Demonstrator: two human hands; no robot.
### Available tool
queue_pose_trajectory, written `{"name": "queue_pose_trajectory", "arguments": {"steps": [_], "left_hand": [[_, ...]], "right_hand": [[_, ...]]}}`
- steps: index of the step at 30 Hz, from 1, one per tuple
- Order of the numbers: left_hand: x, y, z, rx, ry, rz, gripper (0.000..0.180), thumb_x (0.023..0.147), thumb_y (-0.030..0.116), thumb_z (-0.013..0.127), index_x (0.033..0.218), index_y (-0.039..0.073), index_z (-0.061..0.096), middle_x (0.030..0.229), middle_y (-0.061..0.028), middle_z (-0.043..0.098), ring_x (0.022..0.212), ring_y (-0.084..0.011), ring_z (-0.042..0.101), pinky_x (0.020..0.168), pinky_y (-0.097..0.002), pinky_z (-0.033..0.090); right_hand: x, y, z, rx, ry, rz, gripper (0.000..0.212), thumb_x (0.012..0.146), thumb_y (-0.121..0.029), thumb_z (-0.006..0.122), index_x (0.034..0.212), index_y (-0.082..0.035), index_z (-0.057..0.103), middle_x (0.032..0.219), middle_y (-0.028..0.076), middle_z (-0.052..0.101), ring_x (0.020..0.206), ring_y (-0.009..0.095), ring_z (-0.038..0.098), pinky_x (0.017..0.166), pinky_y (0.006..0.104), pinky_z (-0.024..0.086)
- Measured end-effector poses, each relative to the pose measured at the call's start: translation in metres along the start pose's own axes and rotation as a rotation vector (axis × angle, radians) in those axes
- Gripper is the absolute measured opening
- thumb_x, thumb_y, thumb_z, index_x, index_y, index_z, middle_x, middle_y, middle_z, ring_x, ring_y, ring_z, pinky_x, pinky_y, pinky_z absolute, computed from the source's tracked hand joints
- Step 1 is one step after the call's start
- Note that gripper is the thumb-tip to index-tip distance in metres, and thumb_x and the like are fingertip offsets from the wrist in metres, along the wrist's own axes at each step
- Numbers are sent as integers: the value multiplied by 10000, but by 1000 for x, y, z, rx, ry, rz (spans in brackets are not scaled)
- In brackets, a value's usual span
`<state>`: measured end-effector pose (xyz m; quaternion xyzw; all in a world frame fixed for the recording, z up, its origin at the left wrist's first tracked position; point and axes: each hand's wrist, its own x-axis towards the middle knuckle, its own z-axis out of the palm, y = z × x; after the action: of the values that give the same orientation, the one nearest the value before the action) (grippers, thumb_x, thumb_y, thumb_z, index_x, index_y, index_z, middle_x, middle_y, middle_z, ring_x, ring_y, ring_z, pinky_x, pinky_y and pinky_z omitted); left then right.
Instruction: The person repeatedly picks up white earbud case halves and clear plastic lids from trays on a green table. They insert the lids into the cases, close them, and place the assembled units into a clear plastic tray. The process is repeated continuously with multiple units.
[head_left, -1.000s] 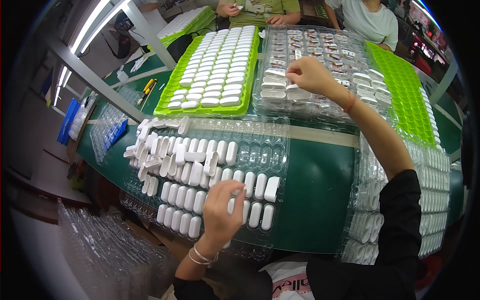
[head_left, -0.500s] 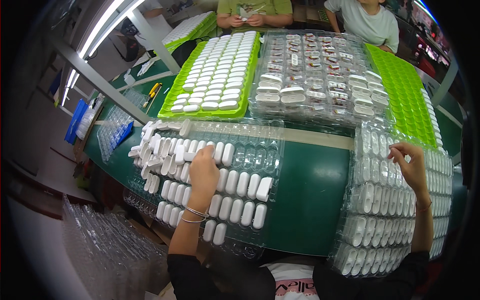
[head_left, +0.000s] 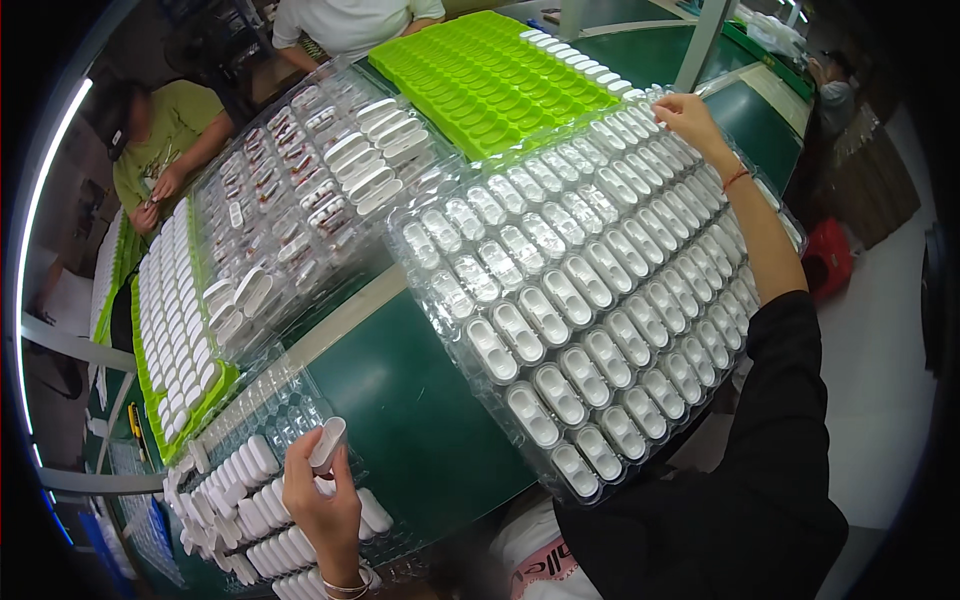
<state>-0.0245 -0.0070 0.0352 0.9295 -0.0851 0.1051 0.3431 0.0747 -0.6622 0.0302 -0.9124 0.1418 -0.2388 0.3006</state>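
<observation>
My left hand [head_left: 325, 505] grips a white oval plastic case shell [head_left: 328, 446] between thumb and fingers, its hollow side showing. It is above a clear blister tray [head_left: 290, 400] that carries rows and a loose heap of white shells [head_left: 255, 510]. My right hand [head_left: 692, 122] is at the far right edge of a second clear tray [head_left: 470, 352], its fingers pinched together. Whatever those fingertips hold, if anything, is too small to make out. White hollow shells [head_left: 545, 318] fill many of this tray's pockets, open side up.
Beyond the right tray lies a bright green pocketed tray [head_left: 480, 85]. Another green tray [head_left: 228, 378] holds rows of white shells at the left. Between them sits a clear tray of small parts and opened cases [head_left: 290, 170]. Two people [head_left: 180, 130] sit across the green table [head_left: 400, 370].
The view has swung to the right. My left hand has lifted a white shell off the left tray. My right hand has reached to the right tray's far edge, its fingers now closed.
</observation>
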Motion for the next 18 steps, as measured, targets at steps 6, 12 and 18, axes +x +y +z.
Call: {"name": "queue_pose_trajectory", "arguments": {"steps": [6,12,18], "left_hand": [[-4,11,7,44,95,192,346,815,-49,690,1146,-21,594,1023,-136,663,823,-202,610,704,-306,490],[-11,-2,7,-335,120,146,365,820,-86,657,1169,-17,576,1220,-204,622,1145,-292,602,987,-361,467],[-19,-4,-2,-678,-51,-165,395,868,-44,656,1221,-36,478,1146,-174,631,1070,-197,618,942,-311,491]], "right_hand": [[-12,-63,67,-286,-149,-203,260,777,-253,676,800,4,709,779,159,689,722,271,652,683,365,509],[9,-50,79,-461,-41,-339,218,773,-221,666,754,-4,678,759,179,674,743,287,659,641,403,497],[-70,-206,103,414,-432,-121,229,924,-250,645,886,-24,652,857,54,679,765,103,656,619,265,538]]}}
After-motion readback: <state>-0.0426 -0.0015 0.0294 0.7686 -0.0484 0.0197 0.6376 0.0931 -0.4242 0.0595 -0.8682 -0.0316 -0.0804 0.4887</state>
